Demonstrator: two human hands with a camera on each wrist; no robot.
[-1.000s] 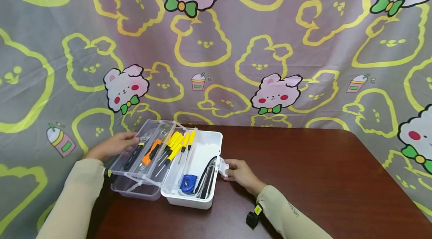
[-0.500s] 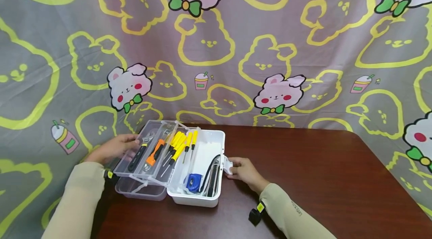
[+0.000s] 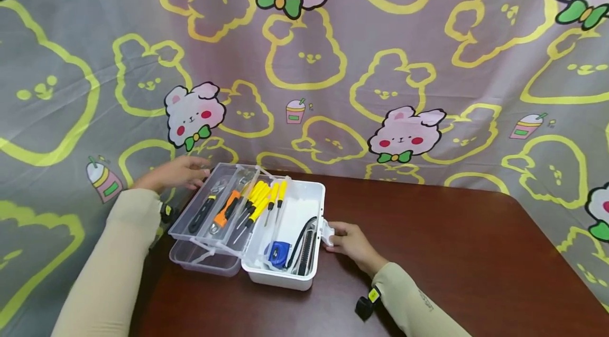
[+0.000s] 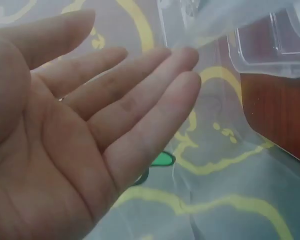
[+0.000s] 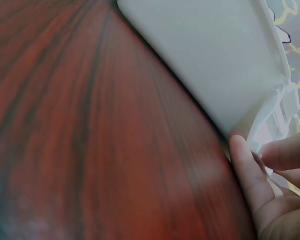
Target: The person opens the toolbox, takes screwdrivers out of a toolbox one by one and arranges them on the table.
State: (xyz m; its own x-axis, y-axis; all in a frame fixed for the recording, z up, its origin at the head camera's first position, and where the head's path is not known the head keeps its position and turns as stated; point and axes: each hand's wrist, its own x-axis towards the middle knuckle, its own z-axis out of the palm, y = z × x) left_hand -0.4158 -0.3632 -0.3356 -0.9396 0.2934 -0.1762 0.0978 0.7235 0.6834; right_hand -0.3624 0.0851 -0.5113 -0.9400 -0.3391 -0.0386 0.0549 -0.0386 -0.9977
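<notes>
An open white toolbox [image 3: 278,278] stands on the table, its clear lid [image 3: 204,264] folded out to the left. Over the lid sits a raised clear tray [image 3: 178,231] with yellow-handled screwdrivers [image 3: 259,197], an orange-handled tool [image 3: 227,210] and a black-handled wrench [image 3: 202,214]. My left hand [image 3: 178,173] is at the tray's far left corner; in the left wrist view its fingers [image 4: 150,120] are straight and the palm bare. My right hand [image 3: 354,246] pinches the white latch [image 3: 326,232] on the box's right side, thumb and fingers meeting at it in the right wrist view.
Inside the box lie a blue tape measure [image 3: 278,253], a black cord [image 3: 297,242] and long metal tools [image 3: 306,252]. The brown table [image 3: 428,242] extends to the right. A patterned cloth [image 3: 333,78] hangs close behind the box and along the left.
My left hand has come off the tray's left edge and moved up and back, fingers straightening. My right hand stays at the latch. The whole head view has shifted slightly.
</notes>
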